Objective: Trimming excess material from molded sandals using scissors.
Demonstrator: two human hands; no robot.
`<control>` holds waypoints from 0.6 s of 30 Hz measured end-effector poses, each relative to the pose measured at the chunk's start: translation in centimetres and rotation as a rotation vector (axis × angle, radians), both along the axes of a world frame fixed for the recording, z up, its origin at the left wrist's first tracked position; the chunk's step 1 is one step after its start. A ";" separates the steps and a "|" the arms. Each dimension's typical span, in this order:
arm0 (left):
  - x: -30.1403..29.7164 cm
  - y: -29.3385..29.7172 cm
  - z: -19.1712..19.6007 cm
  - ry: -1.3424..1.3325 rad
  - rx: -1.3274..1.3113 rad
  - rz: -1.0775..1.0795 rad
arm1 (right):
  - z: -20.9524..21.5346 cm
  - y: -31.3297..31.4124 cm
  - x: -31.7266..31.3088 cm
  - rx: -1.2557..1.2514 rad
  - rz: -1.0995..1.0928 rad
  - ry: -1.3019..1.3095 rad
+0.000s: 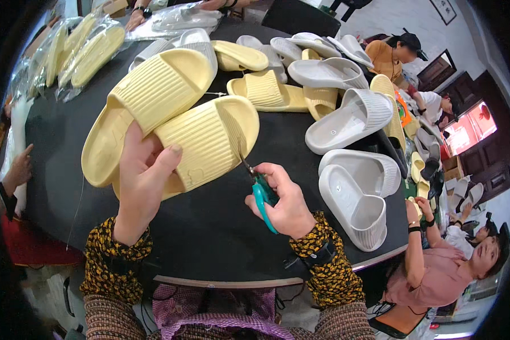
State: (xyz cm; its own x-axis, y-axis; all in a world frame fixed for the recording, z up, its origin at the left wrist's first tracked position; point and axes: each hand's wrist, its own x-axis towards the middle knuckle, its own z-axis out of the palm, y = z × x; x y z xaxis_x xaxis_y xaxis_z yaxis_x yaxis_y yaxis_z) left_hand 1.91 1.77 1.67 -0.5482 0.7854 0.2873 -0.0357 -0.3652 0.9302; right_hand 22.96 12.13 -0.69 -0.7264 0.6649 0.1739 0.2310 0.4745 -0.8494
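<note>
My left hand (144, 175) grips a pair of pale yellow ribbed slippers above the black table. One yellow slipper (161, 85) is at the upper left, and the other yellow slipper (201, 147) overlaps it at the lower right. My thumb lies over the strap of the lower one, with the fingers tucked between the two. In my right hand (289, 204) are small scissors with teal handles (262, 203). Their dark blades point up at the toe opening of the lower slipper; whether they touch it, I cannot tell. A thin pale strand shows between the slippers' toes.
The black table (209, 243) carries several loose grey slippers (351, 209) at the right and more yellow slippers (269, 93) behind. Slippers in clear bags (93, 56) lie at the far left. Other people work around the table, one in a pink top (433, 269) at the right.
</note>
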 end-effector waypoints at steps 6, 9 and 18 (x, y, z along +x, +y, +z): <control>1.0 0.6 -0.6 0.025 0.076 -0.086 | 0.3 -0.2 0.2 -0.038 0.001 -0.017; 1.3 0.4 -0.5 0.052 0.047 -0.104 | 0.1 -0.2 0.3 -0.029 -0.005 0.005; 2.0 0.0 -0.7 0.122 0.028 -0.167 | 0.3 -0.4 0.2 0.008 -0.027 0.055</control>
State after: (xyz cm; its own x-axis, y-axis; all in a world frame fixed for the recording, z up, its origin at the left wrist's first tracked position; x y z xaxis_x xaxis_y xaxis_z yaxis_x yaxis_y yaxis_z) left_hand 3.87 1.78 0.94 -0.3712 0.8529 0.3671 0.0147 -0.3899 0.9207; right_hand 23.18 11.71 -0.37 -0.6978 0.6823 0.2181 0.1967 0.4753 -0.8576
